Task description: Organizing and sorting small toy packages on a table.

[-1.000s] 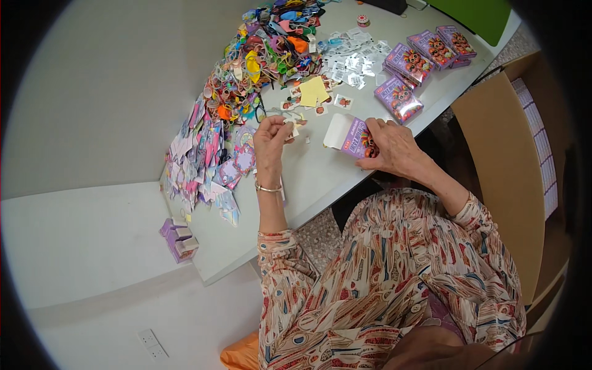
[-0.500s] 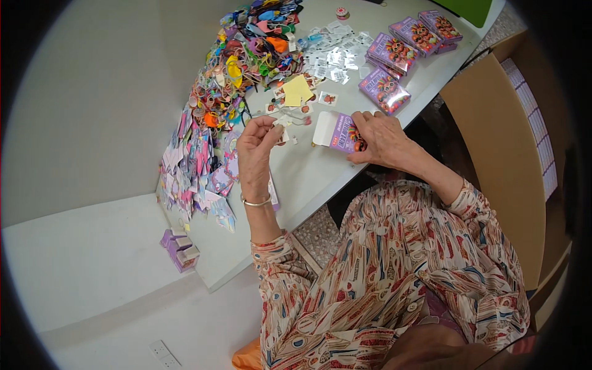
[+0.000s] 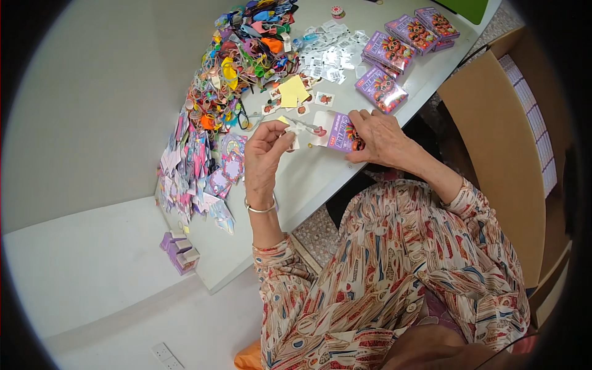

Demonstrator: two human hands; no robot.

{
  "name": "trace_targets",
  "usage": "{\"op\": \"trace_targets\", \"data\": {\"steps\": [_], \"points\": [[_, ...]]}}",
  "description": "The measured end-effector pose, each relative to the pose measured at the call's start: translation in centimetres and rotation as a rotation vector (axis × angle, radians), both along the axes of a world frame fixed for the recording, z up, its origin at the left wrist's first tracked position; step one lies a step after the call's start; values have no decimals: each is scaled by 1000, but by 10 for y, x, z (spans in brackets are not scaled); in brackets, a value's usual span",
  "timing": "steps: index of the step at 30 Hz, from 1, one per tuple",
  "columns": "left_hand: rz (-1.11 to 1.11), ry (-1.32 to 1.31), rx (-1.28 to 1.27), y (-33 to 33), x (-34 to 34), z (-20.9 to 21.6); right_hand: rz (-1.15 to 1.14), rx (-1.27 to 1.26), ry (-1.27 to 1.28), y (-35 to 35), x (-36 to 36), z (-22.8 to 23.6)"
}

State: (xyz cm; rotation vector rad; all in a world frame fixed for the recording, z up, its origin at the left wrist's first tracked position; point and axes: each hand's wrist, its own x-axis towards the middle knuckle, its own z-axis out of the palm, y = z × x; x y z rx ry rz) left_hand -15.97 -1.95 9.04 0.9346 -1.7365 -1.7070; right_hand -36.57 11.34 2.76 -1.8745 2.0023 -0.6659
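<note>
My right hand (image 3: 383, 140) grips a small purple printed box (image 3: 338, 131) lying over the table's front edge, its white end flap (image 3: 320, 123) open toward the left. Pinched in the fingers of my left hand (image 3: 266, 154) is a small bundle of white paper pieces (image 3: 300, 131) with a pale cord. A little pink piece (image 3: 319, 131) hangs from it, right at the open flap. Just behind the hands lie yellow paper slips (image 3: 292, 90) and several small picture stickers (image 3: 325, 98).
A heap of colourful trinkets (image 3: 246, 58) and folded printed papers (image 3: 185, 160) line the wall. White label packets (image 3: 330, 55) lie at the back. Filled purple boxes (image 3: 382, 89) are stacked at right, beside a large carton (image 3: 493, 135). A purple holder (image 3: 180, 251) stands at left.
My left hand has moved right with the paper bundle, bringing the pink piece up to the box's open flap. My right hand and the box have hardly moved.
</note>
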Motion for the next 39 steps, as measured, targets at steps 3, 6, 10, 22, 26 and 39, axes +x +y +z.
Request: {"op": "trace_targets", "data": {"steps": [3, 6, 10, 22, 26, 39], "points": [[-23, -45, -18, 4, -3, -7, 25, -10, 8, -4, 7, 4], [-61, -283, -422, 13, -15, -18, 37, -20, 12, -3, 12, 5], [-157, -445, -753, 27, -30, -18, 69, -40, 3, -3, 12, -1], [-9, -310, -740, 42, -39, -9, -1, -34, -126, 2, 6, 1], [-111, -383, -1087, 51, -40, -9, -28, -96, -139, 4, 9, 4], [-22, -191, -752, -35, -94, -64, -158, -237, -367, 35, -1, 3]]}}
